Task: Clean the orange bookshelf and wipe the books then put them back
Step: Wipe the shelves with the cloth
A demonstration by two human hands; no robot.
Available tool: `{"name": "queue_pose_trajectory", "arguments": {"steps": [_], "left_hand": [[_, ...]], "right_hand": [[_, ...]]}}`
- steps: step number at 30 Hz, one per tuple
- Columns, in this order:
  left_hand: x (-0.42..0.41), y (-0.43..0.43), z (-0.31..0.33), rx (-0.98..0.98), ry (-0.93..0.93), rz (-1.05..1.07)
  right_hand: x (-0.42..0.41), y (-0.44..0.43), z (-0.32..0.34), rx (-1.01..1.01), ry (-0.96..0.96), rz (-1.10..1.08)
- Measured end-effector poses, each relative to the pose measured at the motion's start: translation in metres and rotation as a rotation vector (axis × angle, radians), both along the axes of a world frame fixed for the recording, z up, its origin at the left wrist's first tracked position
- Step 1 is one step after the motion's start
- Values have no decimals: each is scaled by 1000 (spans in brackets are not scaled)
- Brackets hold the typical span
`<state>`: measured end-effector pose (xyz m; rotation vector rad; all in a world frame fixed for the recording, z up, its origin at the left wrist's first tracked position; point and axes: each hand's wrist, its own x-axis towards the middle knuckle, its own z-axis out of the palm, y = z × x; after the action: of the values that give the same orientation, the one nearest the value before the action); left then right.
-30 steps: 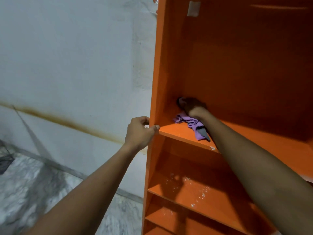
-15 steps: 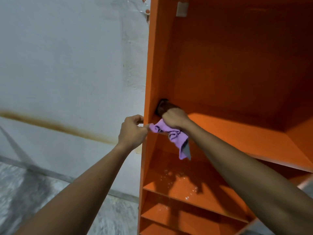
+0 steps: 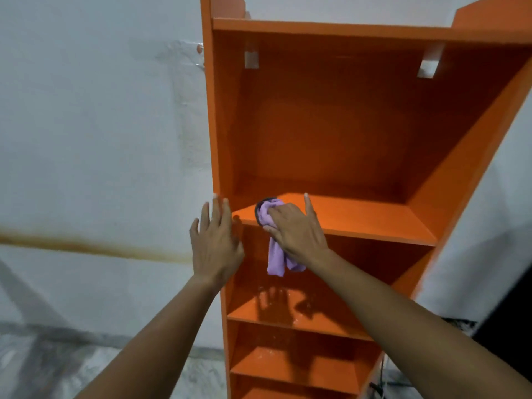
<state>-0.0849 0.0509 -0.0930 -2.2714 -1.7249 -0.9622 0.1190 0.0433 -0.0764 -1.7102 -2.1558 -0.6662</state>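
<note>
The orange bookshelf (image 3: pixel 345 133) stands against a white wall, its shelves bare of books. My right hand (image 3: pixel 296 228) presses a purple cloth (image 3: pixel 275 254) onto the front left edge of the upper shelf board (image 3: pixel 374 217); part of the cloth hangs down below the board. My left hand (image 3: pixel 214 240) is flat and open, fingers spread, against the bookshelf's left side panel (image 3: pixel 213 125) at the height of that board. No books are in view.
Water droplets lie on the lower shelf board (image 3: pixel 302 315). Two white brackets (image 3: pixel 251 59) sit at the top of the back panel. The white wall (image 3: pixel 100 125) has a brown stain line. Marble floor (image 3: pixel 57 367) lies at the lower left.
My left hand let go of the shelf's front edge and opened flat against the side panel. My right hand drew the cloth from the back corner to the board's front edge. The camera tilted up.
</note>
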Motion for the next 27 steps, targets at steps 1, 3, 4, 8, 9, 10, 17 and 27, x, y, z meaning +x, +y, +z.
{"name": "queue_pose_trajectory", "arguments": {"steps": [1, 3, 4, 8, 9, 10, 17, 27], "left_hand": [[8, -5, -1, 7, 62, -44], [27, -15, -3, -11, 171, -127], [36, -20, -3, -39, 212, -152], [71, -37, -5, -107, 259, -162], [79, -41, -5, -121, 244, -153], [87, -45, -6, -132, 231, -148], [132, -67, 2, -147, 218, -197], [202, -62, 38, -208, 182, -313]], "right_hand": [[13, -6, -2, 16, -6, -45], [38, -19, -7, 41, -22, -118], [49, -25, -8, 61, -26, -152], [91, -50, -17, 132, -11, -280], [102, -56, -21, 160, 5, -308], [114, -64, -24, 183, 32, -344], [180, -109, -44, 284, 212, -474], [170, -147, -36, 522, 583, -411]]}}
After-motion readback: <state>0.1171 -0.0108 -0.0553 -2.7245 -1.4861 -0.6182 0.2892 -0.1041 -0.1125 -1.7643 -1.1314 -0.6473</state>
